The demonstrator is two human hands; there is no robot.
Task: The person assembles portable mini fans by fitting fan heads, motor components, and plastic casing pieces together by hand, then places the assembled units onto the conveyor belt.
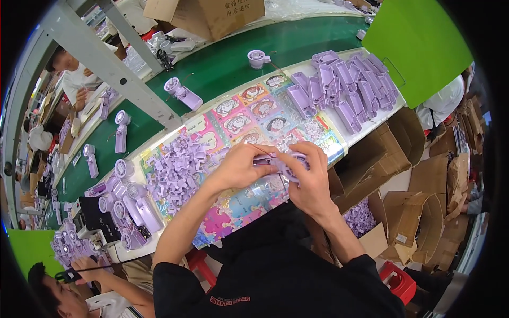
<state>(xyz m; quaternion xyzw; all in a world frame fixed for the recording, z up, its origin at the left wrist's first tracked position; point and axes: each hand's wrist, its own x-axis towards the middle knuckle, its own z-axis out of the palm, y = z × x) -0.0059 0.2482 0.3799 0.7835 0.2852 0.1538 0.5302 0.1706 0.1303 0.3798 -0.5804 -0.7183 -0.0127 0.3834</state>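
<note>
Both my hands work on a lavender plastic handheld-fan housing (287, 171) with a round head, held above the colourful printed mat (254, 204). My left hand (245, 165) pinches its handle side, fingertips pressed together. Around the round head curl the fingers of my right hand (309, 177), covering much of it. Thin dark wires seem to show by the fingers. To the left of my left hand lies a heap of small lavender plastic pieces (177, 172). Beyond my right hand, long lavender housing shells (344, 87) are piled at the table's far right.
A green conveyor belt (222, 69) runs behind the table, carrying spaced lavender fan bodies (181, 94). More round-headed fan bodies (130, 199) cluster at left. A grey metal post (114, 63) rises near the belt. Cardboard boxes (371, 153) stand at right; a co-worker (101, 286) sits lower left.
</note>
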